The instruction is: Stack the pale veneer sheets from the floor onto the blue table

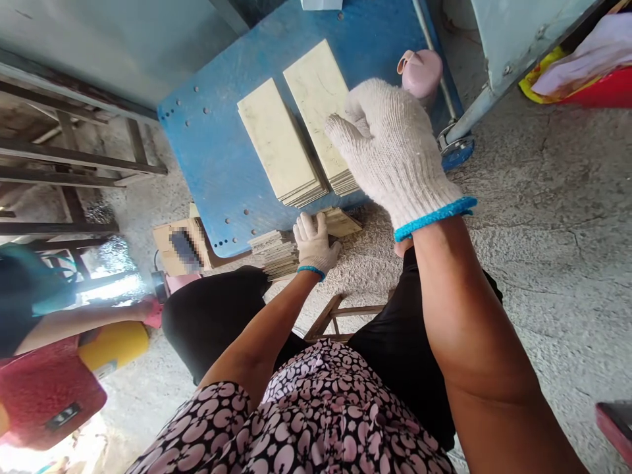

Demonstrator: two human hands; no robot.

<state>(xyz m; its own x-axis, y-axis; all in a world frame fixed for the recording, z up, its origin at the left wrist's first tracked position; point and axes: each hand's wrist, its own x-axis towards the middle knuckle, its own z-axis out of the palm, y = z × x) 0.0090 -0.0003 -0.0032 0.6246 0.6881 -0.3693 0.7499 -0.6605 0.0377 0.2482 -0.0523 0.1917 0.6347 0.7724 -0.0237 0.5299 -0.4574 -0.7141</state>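
Boards (274, 251) lay stacked on the floor under the left hand (313, 241), whose spread fingers rested on them; the right hand (390, 148), loosely curled and empty, hovered beside two board stacks (301, 131) on the blue cart (217, 145).

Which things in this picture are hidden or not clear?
Head view:
- Near end of the right stack: covered by the right hand.
- Floor stack: partly under the left hand and the blue board.
- Cardboard label: blurred.
- Pink jug: behind the right hand.

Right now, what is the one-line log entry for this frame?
left gloved hand: resting on floor stack of thin pale boards | right gloved hand: raised, empty, over two pale board stacks on blue platform
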